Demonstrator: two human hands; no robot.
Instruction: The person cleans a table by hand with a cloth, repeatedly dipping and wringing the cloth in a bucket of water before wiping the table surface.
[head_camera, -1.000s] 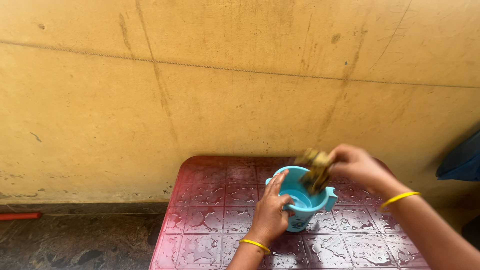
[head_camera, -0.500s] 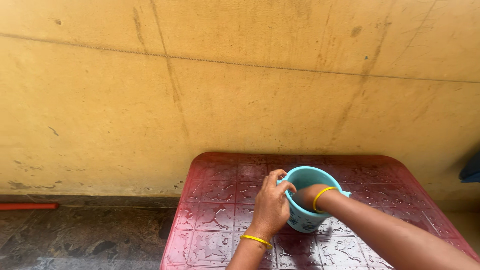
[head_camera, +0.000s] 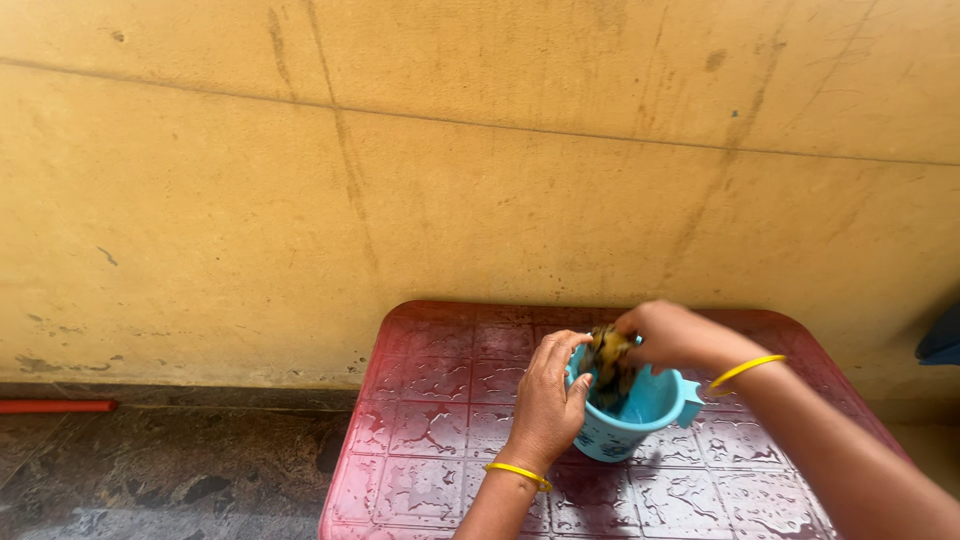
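Observation:
A light blue plastic mug (head_camera: 640, 415) with a side handle stands on a wet red plastic table (head_camera: 430, 420). My left hand (head_camera: 550, 400) grips the mug's near-left rim and wall, with a yellow bangle on the wrist. My right hand (head_camera: 670, 335) is above the mug's rim, closed on a wet dark brown and yellow cloth (head_camera: 608, 365) that hangs down into the mug. A yellow bangle sits on that wrist too.
A stained yellow wall (head_camera: 450, 180) rises right behind the table. Left of the table lies a dark wet stone floor (head_camera: 160, 470) with a red pipe (head_camera: 55, 406) along the wall base. A dark blue object (head_camera: 940, 340) shows at the right edge.
My right hand pushed the cloth down into the mug half a second ago and has now lifted it back up above the rim. The left hand stays on the mug.

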